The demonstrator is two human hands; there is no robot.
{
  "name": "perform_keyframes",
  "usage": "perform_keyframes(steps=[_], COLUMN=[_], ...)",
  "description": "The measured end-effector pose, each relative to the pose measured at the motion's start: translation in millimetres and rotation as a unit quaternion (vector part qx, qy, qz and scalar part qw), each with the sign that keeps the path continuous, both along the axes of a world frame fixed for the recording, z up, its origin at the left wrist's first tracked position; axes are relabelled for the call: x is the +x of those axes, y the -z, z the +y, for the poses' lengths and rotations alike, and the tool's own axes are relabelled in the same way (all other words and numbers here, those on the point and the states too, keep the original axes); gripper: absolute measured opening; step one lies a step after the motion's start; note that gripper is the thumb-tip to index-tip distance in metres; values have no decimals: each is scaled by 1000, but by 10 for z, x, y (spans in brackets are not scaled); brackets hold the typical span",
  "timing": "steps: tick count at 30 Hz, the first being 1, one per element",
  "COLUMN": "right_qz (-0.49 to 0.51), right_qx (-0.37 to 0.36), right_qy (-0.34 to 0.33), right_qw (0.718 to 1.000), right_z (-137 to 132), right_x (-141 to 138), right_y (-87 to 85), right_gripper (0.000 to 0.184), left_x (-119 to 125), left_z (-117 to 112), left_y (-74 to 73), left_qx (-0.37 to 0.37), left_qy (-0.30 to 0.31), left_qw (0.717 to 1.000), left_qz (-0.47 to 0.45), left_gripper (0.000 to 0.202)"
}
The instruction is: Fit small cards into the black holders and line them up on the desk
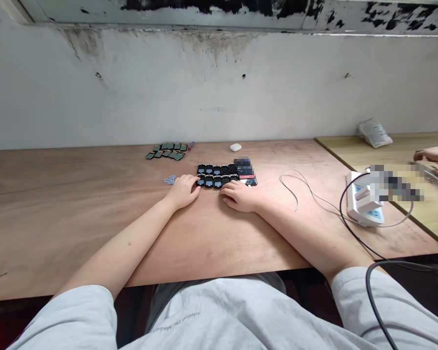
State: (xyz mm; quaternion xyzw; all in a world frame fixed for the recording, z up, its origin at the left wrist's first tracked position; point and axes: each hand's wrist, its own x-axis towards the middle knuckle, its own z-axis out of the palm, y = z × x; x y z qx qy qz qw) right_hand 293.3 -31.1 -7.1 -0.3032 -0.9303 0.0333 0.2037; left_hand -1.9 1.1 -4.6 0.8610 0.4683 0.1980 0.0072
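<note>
Two rows of small black plastic housings lie on the wooden table in front of me. Pale blue-grey pieces sit in several of them at the left, and those at the right look bare black. My left hand rests at the left end of the near row, its fingertips against the end housing and the thumb apart. Over the near row's right part lies my right hand, fingers stretched leftward and partly covering the housings. No held object shows in either hand. Left of my left hand is a small pile of pale blue-grey pieces.
Green-faced modules stand in two rows at the back, beside a purple tool. A phone adjoins the housings. A white case, a cable and a power strip lie rightward. Another person's hand is at far right.
</note>
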Motion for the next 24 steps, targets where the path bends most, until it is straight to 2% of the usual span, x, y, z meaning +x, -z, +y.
perform_keyframes(steps=[3,6,9,11,14,18,24], right_qz=[1,2,9,20,23,-8,-18], right_qx=[2,17,41,49,48,23,27], right_qy=[-4,16,113,191,261,277,277], right_qw=[1000,1000,993,980,964,961,960], right_z=[1,7,37,77,150,208,188], right_x=[-1,-7,-17,-24,-32,-43,-57], right_y=[3,12,23,29,35,40,33], right_gripper=[24,22,24,27,38,52,46], left_x=[16,-25,-184,-336,-540,-634,-605], left_z=[0,50,160,246,347,392,406], left_y=[-3,-18,-39,-47,-47,-30,27], left_qx=[10,36,39,26,3,-21,-19], left_qy=[-28,-117,-202,-235,-256,-271,-301], left_qw=[1000,992,978,971,965,961,953], left_qz=[-2,-24,-42,-46,-51,-56,-28], left_gripper=[37,34,31,29,25,25,29])
